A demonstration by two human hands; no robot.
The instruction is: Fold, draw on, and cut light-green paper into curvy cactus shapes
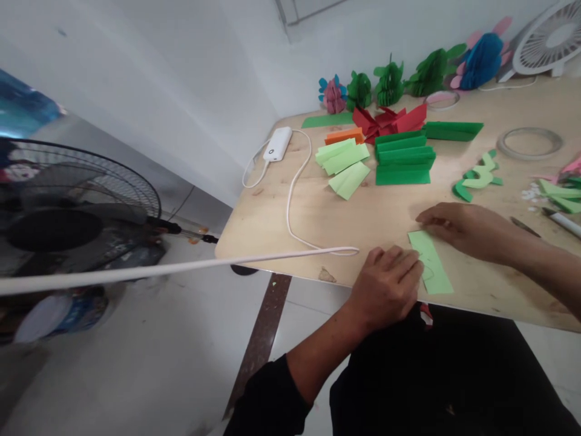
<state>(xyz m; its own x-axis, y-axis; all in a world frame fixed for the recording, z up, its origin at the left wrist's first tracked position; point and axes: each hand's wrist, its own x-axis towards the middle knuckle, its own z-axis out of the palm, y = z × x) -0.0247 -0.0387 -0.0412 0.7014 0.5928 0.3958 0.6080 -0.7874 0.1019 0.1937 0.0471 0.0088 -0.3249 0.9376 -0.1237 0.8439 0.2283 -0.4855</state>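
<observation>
- Light green paper strip (436, 269) lies on the table (258, 224) at the edge nearest me, between my two hands, with a faint curved line drawn on it.
- My left grip (388, 281) is at the strip's left side, fingers curled down by its edge; I cannot tell whether they pinch the paper or just rest on it.
- My right grip (458, 227) is at the strip's far end, fingers loosely bent; I cannot tell whether they are together or touching the paper.
- Beyond my hands sit dark green folded papers (403, 162), with light green folded pieces (345, 156) just to their left.
- Red folded paper (390, 122) lies behind those, an orange piece (344, 135) beside it.
- Past my right hand are curvy green cutouts (481, 177) and a white pen (563, 223).
- Off to the left, a white cable (288, 209) loops across the wood near a white power bank (278, 144).
</observation>
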